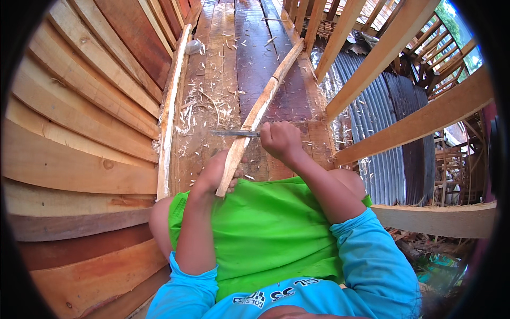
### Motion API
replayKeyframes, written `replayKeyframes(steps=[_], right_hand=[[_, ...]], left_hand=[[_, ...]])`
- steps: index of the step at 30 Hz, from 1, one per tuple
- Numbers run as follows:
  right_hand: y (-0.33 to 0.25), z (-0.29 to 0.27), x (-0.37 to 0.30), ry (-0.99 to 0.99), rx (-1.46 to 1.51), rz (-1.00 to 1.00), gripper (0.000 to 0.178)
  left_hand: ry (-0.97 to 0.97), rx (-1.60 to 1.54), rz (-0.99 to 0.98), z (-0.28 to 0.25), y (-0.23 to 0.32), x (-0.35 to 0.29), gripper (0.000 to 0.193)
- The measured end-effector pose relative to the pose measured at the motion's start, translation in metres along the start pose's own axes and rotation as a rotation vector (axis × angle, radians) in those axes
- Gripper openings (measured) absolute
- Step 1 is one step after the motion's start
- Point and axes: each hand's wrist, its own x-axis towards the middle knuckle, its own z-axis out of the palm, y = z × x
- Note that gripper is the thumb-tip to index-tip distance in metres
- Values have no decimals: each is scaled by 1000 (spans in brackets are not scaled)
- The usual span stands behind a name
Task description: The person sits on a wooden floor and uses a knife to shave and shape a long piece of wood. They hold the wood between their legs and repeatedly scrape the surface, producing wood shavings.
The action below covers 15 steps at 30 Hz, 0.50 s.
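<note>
L hand (213, 171) is grasping stick (258, 112), running approx. 7-to-1 o'clock; R hand (280, 139) is clenching knife (229, 133), crossing stick. Shavings (194, 112) lying 10–11 o'clock; paring appearing partial, 1 o'clock end looking unfinished.

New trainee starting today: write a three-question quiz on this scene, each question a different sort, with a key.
1. Which hand holds the long, straight, grey metal blade?
2. True or false: the bare left hand holds the long, pale wooden stick at the end farthest from the person.
3. Fill in: pale, thin ____ lie scattered over the brown plank floor.

Key:
1. The right hand.
2. False; it holds the near end.
3. Wood shavings.
</note>
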Motion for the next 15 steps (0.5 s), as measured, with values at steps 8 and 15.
replayKeyframes(steps=[8, 15], right_hand=[[-41, -28, -19, -293, 94, 30, 51], [-44, -38, -21, -285, 83, -2, 50]], left_hand=[[-3, 3, -54, -5, 0, -12, 39], [-52, -7, -28, -12, -3, -17, 30]])
